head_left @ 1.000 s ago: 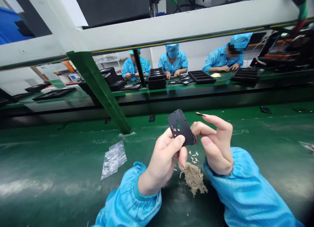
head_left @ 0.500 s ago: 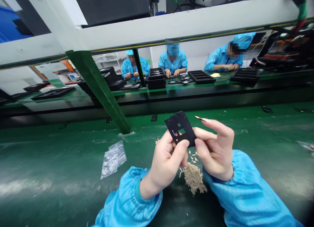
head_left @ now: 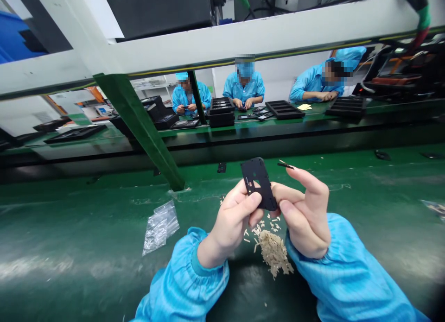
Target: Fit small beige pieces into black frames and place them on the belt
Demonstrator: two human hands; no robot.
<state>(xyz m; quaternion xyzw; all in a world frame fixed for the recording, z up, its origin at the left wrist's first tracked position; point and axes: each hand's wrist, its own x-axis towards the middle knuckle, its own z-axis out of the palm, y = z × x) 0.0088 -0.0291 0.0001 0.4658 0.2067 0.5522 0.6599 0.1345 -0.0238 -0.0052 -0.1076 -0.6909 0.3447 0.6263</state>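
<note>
Both my hands hold up a small black flat plate point(head_left: 259, 182) with cut-outs, a little above the green bench. My left hand point(head_left: 232, 224) pinches its lower left edge between thumb and fingers. My right hand point(head_left: 306, 211) grips its right lower edge, and a thin dark strip point(head_left: 285, 165) sticks to the tip of its raised forefinger. Below my hands lies a heap of small beige pieces point(head_left: 274, 252), with several loose ones scattered beside it.
A crumpled clear plastic bag point(head_left: 160, 225) lies to the left on the green bench point(head_left: 69, 238). A slanted green post point(head_left: 139, 127) rises behind it. Across a dark conveyor, three people in blue coats sit among black trays point(head_left: 285, 110).
The plate was tilted flat to face me half a second ago and now stands turned back more upright. My hands stay in nearly the same place.
</note>
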